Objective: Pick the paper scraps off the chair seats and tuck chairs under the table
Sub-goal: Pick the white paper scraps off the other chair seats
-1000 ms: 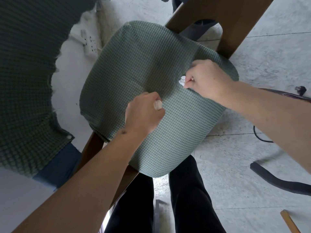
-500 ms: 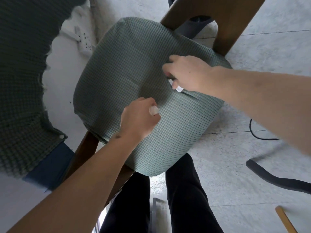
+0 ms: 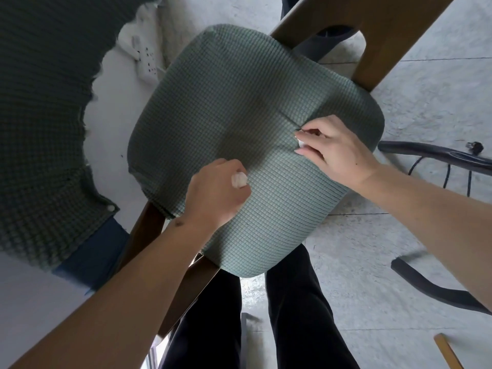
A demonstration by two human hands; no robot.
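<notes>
A chair with a green checked seat cushion (image 3: pixel 234 102) fills the middle of the head view; its wooden back (image 3: pixel 372 35) is at the top right. My left hand (image 3: pixel 215 193) rests on the seat's near-left part, closed around a small white paper scrap (image 3: pixel 239 179) that shows between thumb and fingers. My right hand (image 3: pixel 335 147) lies on the seat's right side, fingertips pinched on another white paper scrap (image 3: pixel 301 142) at a crease in the fabric. No other scrap is visible on the seat.
A second green checked cushion (image 3: pixel 40 115) hangs at the left edge beside a white surface (image 3: pixel 24 302). A white power strip (image 3: pixel 145 58) lies at the upper left. Dark curved chair-base legs (image 3: pixel 431 286) and black cables (image 3: pixel 450 171) cross the grey floor right.
My right hand slid from the seat's upper middle back toward its right side, still pinching a white scrap. My left hand stayed closed on its scrap. The view shifted slightly.
</notes>
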